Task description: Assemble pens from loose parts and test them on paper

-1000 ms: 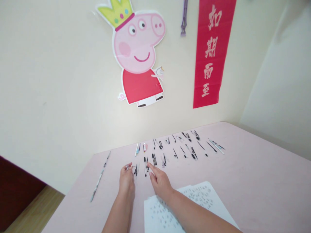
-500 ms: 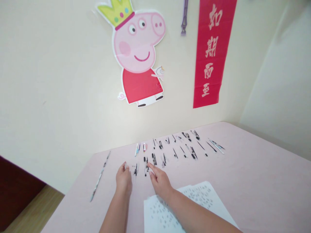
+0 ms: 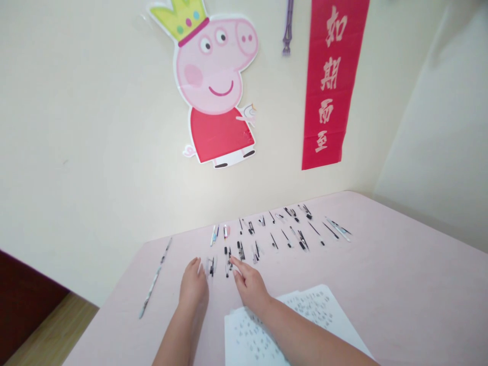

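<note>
My left hand (image 3: 193, 284) is on the left, beside a small group of pen parts (image 3: 212, 267), with black pieces and clear ones among them. Its palm faces inward, the fingers are loosely curved and apart from the thumb, and I see nothing held. My right hand (image 3: 251, 288) has its index finger stretched out and its thumb apart. That fingertip is at a disassembled pen (image 3: 226, 262) with a black cap and clear barrel; whether it touches is unclear. Another set of black pen parts (image 3: 241, 250) lies just beyond.
Written sheets of paper (image 3: 263, 340) lie beneath my right forearm. A long patterned pen (image 3: 155, 279) lies at the left. Several pen parts (image 3: 301, 239) stretch in two rows across the pink table (image 3: 412, 284). A wall (image 3: 95, 152) rises behind.
My left hand's fingertips have loosened and turned slightly, and a clear piece now shows at the left of the nearby pen parts. My right hand has hardly moved.
</note>
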A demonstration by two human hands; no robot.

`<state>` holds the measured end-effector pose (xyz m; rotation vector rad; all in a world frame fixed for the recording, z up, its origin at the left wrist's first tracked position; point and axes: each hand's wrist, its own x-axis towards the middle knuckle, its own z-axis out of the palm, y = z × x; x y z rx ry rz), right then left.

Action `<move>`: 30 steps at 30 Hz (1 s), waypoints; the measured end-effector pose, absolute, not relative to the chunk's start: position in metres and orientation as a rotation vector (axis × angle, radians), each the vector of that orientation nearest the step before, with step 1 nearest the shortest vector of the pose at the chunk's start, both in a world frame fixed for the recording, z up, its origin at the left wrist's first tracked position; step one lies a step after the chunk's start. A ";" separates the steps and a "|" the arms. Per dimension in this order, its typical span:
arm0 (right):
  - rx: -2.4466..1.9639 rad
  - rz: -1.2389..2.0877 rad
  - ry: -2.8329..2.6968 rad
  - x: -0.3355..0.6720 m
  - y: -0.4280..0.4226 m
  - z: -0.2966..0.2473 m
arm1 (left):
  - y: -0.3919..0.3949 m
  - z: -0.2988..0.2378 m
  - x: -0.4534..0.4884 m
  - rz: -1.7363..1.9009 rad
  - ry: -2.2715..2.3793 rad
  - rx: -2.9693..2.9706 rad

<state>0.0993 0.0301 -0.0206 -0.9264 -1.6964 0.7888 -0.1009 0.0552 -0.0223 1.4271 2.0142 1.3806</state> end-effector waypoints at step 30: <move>-0.907 0.817 -1.693 0.098 0.031 -0.025 | 0.044 -0.028 -0.085 1.121 1.957 1.733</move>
